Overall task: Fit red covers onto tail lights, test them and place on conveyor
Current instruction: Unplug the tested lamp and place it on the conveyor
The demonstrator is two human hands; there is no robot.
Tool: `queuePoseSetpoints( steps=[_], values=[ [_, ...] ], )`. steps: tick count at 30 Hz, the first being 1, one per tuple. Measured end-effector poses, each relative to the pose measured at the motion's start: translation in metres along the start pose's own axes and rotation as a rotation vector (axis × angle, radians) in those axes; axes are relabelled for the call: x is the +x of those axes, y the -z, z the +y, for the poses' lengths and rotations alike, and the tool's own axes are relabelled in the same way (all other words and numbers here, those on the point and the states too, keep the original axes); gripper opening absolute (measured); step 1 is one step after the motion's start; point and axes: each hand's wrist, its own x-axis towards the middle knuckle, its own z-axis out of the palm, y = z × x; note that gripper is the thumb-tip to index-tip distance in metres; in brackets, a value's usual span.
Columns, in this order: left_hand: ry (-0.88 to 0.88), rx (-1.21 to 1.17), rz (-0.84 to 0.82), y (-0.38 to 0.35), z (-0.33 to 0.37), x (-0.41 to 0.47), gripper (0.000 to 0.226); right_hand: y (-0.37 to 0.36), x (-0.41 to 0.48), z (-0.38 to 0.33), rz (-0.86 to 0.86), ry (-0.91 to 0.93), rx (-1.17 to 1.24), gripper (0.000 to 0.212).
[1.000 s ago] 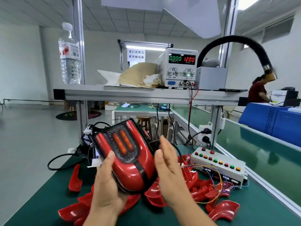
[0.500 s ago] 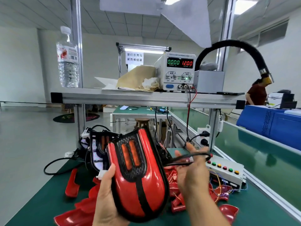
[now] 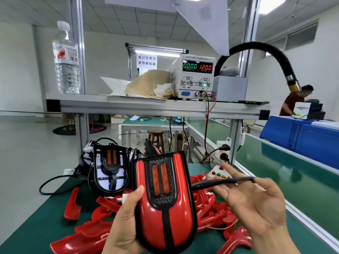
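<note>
Gripping the red-covered tail light (image 3: 165, 204) upright above the green bench (image 3: 36, 222) — thumb curled on its left edge — is the left hand (image 3: 124, 224); the right hand (image 3: 256, 200) pinches its black cable (image 3: 216, 182), other fingers spread.

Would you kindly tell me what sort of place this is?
Probably a factory assembly station: a green conveyor runs beside the bench, a power supply reading 12.00 sits on the shelf, and loose red covers lie heaped on the bench.

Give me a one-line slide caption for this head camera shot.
Left hand grips a glossy red-covered tail light while the right hand holds a black cable above loose red plastic covers.
</note>
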Motion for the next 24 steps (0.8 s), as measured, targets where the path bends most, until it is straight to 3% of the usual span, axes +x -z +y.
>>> queuePoseSetpoints(
  steps=[2,4,5,6,8,11,15,18,20,22,24],
  values=[
    [-0.048,0.106,0.053,-0.005,-0.004,0.012,0.053,0.0,-0.002,0.001,0.087,0.006,0.044,0.086],
    [-0.091,0.113,0.002,-0.002,-0.004,0.017,0.052,-0.004,0.002,0.002,0.318,0.02,0.102,0.042],
    [-0.092,0.125,-0.006,0.0,-0.004,0.019,0.052,-0.005,0.008,0.003,0.419,0.061,0.151,0.036],
    [-0.091,0.143,0.035,-0.001,-0.006,0.021,0.051,-0.003,0.012,0.004,0.454,0.124,0.197,0.046],
    [-0.038,0.17,0.011,-0.003,-0.007,0.022,0.049,0.005,0.02,0.002,0.376,0.189,0.211,0.059],
    [-0.003,0.222,0.016,0.002,0.0,0.021,0.052,0.01,0.025,-0.004,0.291,0.124,0.0,0.047],
    [0.053,0.271,-0.035,-0.001,0.0,0.024,0.086,0.004,0.039,-0.011,0.32,0.043,-0.734,0.039],
    [0.145,0.218,-0.075,-0.017,-0.013,0.028,0.084,-0.014,0.042,0.0,0.234,0.072,-1.172,0.036],
    [0.193,0.203,-0.125,-0.03,-0.025,0.03,0.065,-0.026,0.043,0.012,0.309,0.031,-1.109,0.037],
    [0.214,0.169,-0.119,-0.041,-0.035,0.034,0.045,-0.029,0.041,0.017,0.261,-0.087,-0.966,0.046],
    [0.231,0.108,-0.114,-0.049,-0.042,0.039,0.05,-0.028,0.039,0.017,0.158,-0.117,-0.882,0.057]
  ],
)
